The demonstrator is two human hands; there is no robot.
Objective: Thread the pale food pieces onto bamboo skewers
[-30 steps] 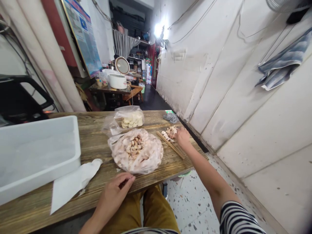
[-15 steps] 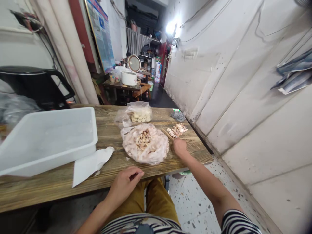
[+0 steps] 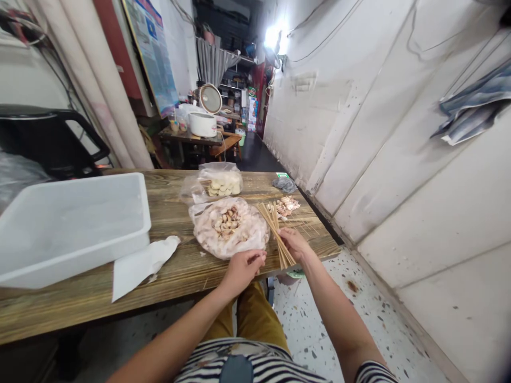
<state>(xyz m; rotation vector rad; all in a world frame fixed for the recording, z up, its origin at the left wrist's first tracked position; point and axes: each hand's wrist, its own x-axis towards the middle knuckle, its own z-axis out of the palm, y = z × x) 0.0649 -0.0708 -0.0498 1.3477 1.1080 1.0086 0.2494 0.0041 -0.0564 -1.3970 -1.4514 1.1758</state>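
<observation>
My right hand [image 3: 294,244] grips a bundle of thin bamboo skewers [image 3: 281,250], which slants over the table's near right part. My left hand [image 3: 244,269] is beside the near edge of a clear plastic bag [image 3: 203,242] full of garlic cloves [image 3: 227,223]. Its fingers are curled in towards the thumb, and whatever they may hold is hidden. Just beyond the skewers lies a small pile of garlic cloves threaded on sticks [image 3: 288,205], their bare ends pointing towards the near right.
Behind the garlic stands another clear bag with pale slices [image 3: 223,186]. A crumpled grey bag [image 3: 284,184] is at the far right corner. On the left are a white plastic tub [image 3: 146,205] and a white paper sheet [image 3: 138,274]. A wall [image 3: 383,159] runs along the right.
My right hand has drawn the skewer bundle nearer and raised it from beside the threaded garlic. My left hand has moved right and up, towards the skewers. The view has shifted slightly.
</observation>
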